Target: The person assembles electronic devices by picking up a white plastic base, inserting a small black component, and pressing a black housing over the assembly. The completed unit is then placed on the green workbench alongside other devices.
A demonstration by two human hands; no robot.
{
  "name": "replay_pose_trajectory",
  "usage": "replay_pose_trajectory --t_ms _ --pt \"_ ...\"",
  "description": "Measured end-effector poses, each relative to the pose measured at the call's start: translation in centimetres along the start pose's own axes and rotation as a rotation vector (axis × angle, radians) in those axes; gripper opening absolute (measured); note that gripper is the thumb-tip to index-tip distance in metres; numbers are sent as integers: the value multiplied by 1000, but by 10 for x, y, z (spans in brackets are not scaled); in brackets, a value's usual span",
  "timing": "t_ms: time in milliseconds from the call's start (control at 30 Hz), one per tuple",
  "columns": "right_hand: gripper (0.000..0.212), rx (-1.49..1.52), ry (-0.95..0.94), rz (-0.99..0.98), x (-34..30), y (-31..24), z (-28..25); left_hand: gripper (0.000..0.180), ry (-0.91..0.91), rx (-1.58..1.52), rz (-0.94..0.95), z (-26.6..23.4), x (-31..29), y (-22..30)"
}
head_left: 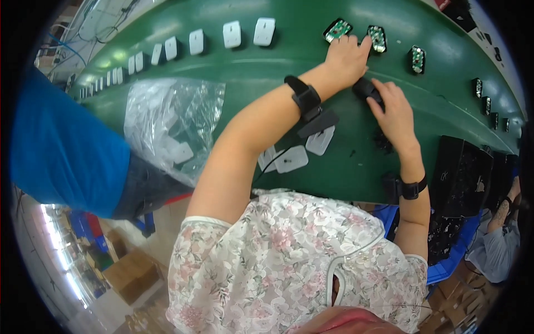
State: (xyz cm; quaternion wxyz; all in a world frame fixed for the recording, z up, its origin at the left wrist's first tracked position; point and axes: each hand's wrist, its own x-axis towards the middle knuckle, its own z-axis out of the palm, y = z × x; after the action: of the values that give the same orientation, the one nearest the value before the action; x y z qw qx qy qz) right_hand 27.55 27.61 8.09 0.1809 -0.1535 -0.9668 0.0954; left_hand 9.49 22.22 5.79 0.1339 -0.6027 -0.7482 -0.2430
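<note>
Floral blouse near the camera, two hands at work over a green bench

Nearest to the camera is the floral blouse (278, 250) of the person, at the near edge of the green bench (250, 69). Both bare arms reach across the surface, each with a black wristband: one on the left wrist (304, 97), one on the right (414, 188).

The right hand (392, 108) holds a small black piece (365, 88), with thumb and fingers narrow around it. This piece is right of the bench's middle, toward the far edge. The left hand (346, 58) is just above it, with bent fingers, beside a green circuit board (377, 38); I cannot tell whether these fingers grip something.

Another circuit board (337, 30) lies near the far edge, just beyond the left hand, and more boards in dark shells (418, 59) make a line toward the right end. Along the far edge, toward the left end, stands a row of white pieces (231, 34).

Nearer, on the left part, lies a clear plastic bag (167, 111) with white pieces inside. Some loose white plates (292, 160) lie near the near edge, partly behind the left arm. At the near right corner is a black box (463, 175). Another person's blue shirt (67, 145) shows at the left.
</note>
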Motion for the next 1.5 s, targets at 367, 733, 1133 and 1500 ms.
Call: replay_pose_trajectory --t_ms 367,733,1133,1500 --pt "37 -65 -48 66 -3 -1 1 34 -524 -67 -263 -147 -223 -20" --pt "38 250 127 29 8 -53 -3 38 -32 102 -394 -97 -214 -20" --pt "39 261 -33 -284 37 -101 35 52 131 -298 -261 -79 -199 -43" --pt "40 58 -69 -318 25 -120 50 62 -2 -374 -141 -81 -207 -53"
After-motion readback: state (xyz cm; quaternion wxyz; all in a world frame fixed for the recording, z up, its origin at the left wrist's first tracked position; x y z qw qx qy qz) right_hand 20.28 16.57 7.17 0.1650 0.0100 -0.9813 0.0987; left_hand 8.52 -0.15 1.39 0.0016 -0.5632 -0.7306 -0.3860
